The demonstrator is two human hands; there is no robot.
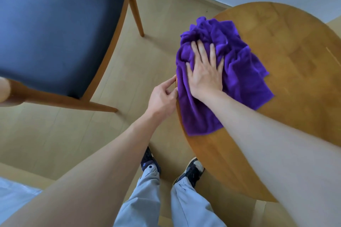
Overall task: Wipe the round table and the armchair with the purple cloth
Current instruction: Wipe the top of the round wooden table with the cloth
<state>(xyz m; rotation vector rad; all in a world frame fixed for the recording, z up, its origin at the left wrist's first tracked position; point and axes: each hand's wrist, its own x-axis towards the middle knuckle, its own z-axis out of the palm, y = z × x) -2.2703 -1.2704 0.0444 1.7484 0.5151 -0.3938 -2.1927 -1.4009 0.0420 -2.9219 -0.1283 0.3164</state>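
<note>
The purple cloth lies bunched on the left part of the round wooden table. My right hand lies flat on the cloth with its fingers spread, pressing it onto the tabletop. At the table's left edge, just beside the cloth, my left hand touches the rim with its fingertips and holds nothing. The armchair, with a dark blue seat and a light wooden frame, stands to the left, apart from both hands.
Light wooden floor lies between the armchair and the table. My feet in dark shoes stand close to the table's near edge. A pale wall with a skirting board runs along the back.
</note>
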